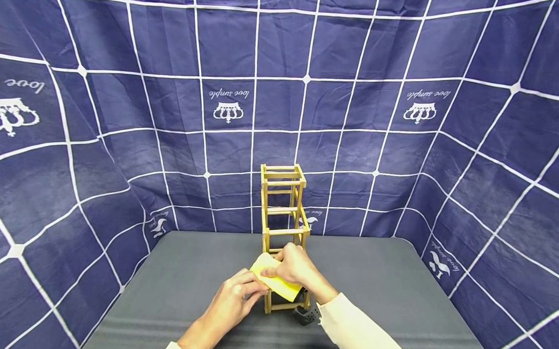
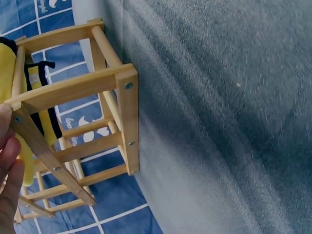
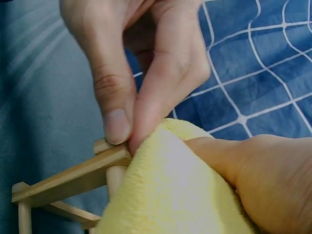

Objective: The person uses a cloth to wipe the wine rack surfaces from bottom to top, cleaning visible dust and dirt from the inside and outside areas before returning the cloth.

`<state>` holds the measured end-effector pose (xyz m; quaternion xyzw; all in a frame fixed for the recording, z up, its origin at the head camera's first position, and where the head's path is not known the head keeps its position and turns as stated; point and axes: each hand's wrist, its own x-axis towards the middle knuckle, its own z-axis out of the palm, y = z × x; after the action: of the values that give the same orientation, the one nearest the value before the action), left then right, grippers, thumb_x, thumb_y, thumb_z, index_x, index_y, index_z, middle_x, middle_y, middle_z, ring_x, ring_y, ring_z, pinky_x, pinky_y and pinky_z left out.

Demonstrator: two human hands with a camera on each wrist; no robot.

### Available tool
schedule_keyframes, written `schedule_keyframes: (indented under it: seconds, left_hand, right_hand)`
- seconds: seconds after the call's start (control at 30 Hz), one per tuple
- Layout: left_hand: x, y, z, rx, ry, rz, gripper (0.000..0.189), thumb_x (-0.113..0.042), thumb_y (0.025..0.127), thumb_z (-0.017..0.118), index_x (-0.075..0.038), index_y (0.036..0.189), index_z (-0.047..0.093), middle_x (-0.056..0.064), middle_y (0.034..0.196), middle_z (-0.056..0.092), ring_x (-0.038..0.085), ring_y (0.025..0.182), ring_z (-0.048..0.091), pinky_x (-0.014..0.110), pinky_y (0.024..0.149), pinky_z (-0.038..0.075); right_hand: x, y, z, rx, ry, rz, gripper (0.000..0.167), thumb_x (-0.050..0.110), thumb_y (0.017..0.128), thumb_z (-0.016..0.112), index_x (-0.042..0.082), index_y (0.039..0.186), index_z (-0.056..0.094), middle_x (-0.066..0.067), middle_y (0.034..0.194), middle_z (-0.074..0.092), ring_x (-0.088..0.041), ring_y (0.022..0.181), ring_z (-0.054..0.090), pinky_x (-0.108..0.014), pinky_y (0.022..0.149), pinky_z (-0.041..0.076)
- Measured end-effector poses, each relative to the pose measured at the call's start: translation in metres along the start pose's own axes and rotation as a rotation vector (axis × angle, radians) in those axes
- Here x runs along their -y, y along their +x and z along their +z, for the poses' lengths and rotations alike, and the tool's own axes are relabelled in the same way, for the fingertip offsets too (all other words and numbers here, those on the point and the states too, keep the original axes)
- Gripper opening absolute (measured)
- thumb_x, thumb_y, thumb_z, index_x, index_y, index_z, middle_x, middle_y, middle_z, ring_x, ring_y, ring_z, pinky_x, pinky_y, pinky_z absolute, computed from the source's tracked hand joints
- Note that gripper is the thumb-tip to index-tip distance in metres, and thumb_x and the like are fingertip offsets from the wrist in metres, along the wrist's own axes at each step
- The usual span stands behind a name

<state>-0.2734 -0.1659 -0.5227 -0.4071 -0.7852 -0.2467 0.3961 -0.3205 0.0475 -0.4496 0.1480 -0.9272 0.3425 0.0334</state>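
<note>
A yellow cloth (image 1: 280,286) with black edging lies over the near part of a light wooden rack (image 1: 283,231). My right hand (image 1: 294,266) grips the cloth, thumb on its upper face; in the right wrist view the cloth (image 3: 168,185) hides most of the fingers. My left hand (image 1: 239,297) is at the cloth's left edge. Its thumb and index finger pinch the corner of the rack (image 3: 73,178), close beside the cloth. In the left wrist view, part of the black-edged cloth (image 2: 51,124) hangs inside the rack frame (image 2: 78,90).
The rack stands on a dark grey surface (image 1: 208,254), with its taller tier at the far end. Behind and on both sides hangs a blue curtain (image 1: 342,110) with white grid lines. A dark perforated piece (image 1: 305,315) shows beside the right forearm.
</note>
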Motion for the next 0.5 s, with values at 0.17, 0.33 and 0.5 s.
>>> schedule_keyframes:
  seconds: [0.17,0.33,0.5]
  left_hand:
    - [-0.001,-0.001,0.001,0.001,-0.001,0.007,0.025,-0.006,0.084,0.102,-0.019,0.101,0.091,-0.011,0.101,0.083,0.006,0.090,0.071,0.014,0.080,0.060]
    - [-0.001,0.000,0.002,0.016,-0.004,-0.004,0.028,-0.003,0.083,0.103,-0.018,0.102,0.091,-0.012,0.100,0.082,0.005,0.090,0.071,0.013,0.080,0.060]
    - [-0.003,0.002,0.003,-0.010,-0.002,-0.014,0.028,-0.003,0.081,0.105,-0.019,0.099,0.091,-0.011,0.102,0.083,0.006,0.088,0.073,0.016,0.079,0.062]
  right_hand:
    - [-0.003,0.003,0.004,-0.048,0.004,-0.003,0.027,0.037,0.083,0.106,0.014,0.085,0.093,0.006,0.066,0.076,-0.012,0.061,0.061,-0.024,0.054,0.048]
    - [-0.007,0.009,0.013,-0.150,0.008,0.001,0.033,0.041,0.085,0.105,0.010,0.094,0.095,0.003,0.074,0.081,-0.012,0.065,0.062,-0.026,0.059,0.050]
    - [-0.011,0.004,0.007,-0.112,0.017,-0.060,0.039,0.037,0.087,0.105,0.004,0.103,0.091,-0.001,0.082,0.082,-0.012,0.069,0.064,-0.025,0.060,0.053]
